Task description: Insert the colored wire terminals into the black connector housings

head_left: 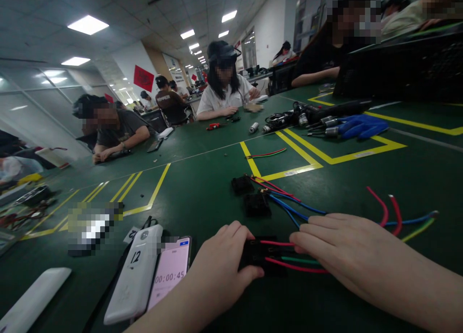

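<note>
My left hand (222,260) grips the left side of a black connector block (258,256) on the green table, fingers curled over it and thumb beneath. My right hand (347,256) lies over the red and green wires (289,264) that run out of that block, fingers pressed together on them. Two more black connector blocks (256,203) with red and blue wires (289,205) lie just beyond. Loose red, blue and green wire ends (392,212) stick out to the right of my right hand.
A white device marked 12 (135,275) and a phone showing a timer (169,275) lie left of my left hand. Blue-handled tools (358,128) and metal parts sit far right inside yellow floor-tape lines (289,171). Other people sit at the table's far side.
</note>
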`<action>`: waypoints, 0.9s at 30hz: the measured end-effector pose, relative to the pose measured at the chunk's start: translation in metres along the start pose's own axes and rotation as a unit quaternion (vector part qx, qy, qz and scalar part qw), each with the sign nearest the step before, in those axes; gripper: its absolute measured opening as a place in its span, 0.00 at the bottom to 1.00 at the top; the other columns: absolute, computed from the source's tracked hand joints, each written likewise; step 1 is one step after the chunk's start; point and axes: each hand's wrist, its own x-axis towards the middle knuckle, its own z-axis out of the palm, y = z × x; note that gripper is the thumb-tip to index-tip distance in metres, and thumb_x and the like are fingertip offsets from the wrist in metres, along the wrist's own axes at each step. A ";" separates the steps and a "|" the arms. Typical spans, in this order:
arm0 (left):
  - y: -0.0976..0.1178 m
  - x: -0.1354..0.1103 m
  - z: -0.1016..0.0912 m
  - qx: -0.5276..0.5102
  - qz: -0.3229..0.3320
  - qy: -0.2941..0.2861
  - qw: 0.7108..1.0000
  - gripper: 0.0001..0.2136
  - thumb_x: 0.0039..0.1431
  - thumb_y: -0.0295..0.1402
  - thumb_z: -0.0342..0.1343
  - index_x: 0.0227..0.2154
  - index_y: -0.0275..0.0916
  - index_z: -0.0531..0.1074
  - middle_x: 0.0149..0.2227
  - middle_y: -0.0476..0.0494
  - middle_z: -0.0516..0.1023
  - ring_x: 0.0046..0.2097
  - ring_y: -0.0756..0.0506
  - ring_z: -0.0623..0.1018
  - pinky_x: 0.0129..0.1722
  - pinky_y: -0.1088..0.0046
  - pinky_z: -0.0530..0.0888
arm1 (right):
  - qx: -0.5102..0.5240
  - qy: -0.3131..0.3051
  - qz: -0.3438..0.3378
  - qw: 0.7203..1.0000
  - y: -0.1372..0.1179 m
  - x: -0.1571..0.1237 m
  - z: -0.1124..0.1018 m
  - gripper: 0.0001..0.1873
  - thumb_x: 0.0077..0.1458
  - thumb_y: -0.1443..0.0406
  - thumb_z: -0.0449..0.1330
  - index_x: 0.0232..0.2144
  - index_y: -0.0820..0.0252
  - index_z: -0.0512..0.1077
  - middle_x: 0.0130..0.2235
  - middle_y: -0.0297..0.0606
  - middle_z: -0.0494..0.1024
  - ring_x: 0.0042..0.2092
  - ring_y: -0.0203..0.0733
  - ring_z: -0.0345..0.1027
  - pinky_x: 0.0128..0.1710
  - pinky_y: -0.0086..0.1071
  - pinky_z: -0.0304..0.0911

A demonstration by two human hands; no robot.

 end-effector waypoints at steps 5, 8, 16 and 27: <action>0.001 -0.002 0.003 -0.014 0.010 -0.007 1.000 0.21 0.70 0.28 0.71 0.63 0.39 0.76 0.67 0.38 0.75 0.65 0.34 0.78 0.68 0.52 0.74 | 0.019 -0.030 0.013 0.999 0.005 -0.003 0.003 0.22 0.56 0.82 0.55 0.39 0.53 0.81 0.32 0.28 0.86 0.29 0.41 0.81 0.31 0.36 0.69; -0.001 -0.001 0.003 -0.025 0.015 -0.009 1.000 0.22 0.68 0.28 0.73 0.62 0.39 0.77 0.65 0.39 0.76 0.64 0.34 0.78 0.68 0.52 0.74 | 0.039 -0.061 0.026 0.997 0.009 -0.007 0.007 0.21 0.55 0.81 0.59 0.39 0.52 0.81 0.32 0.27 0.86 0.29 0.41 0.81 0.30 0.35 0.69; -0.006 0.002 0.000 -0.060 0.026 -0.001 0.998 0.18 0.65 0.28 0.75 0.54 0.41 0.78 0.61 0.41 0.78 0.61 0.35 0.80 0.63 0.52 0.76 | 0.068 -0.167 0.071 0.981 0.020 -0.009 0.013 0.18 0.60 0.80 0.62 0.38 0.51 0.82 0.34 0.27 0.89 0.31 0.42 0.84 0.30 0.33 0.69; -0.004 0.003 -0.001 -0.029 0.027 -0.005 0.999 0.18 0.65 0.30 0.75 0.53 0.40 0.77 0.60 0.39 0.79 0.62 0.34 0.79 0.63 0.53 0.75 | -0.035 0.043 -0.009 0.998 0.005 -0.004 0.005 0.22 0.59 0.82 0.53 0.40 0.55 0.80 0.33 0.33 0.86 0.30 0.42 0.79 0.32 0.37 0.66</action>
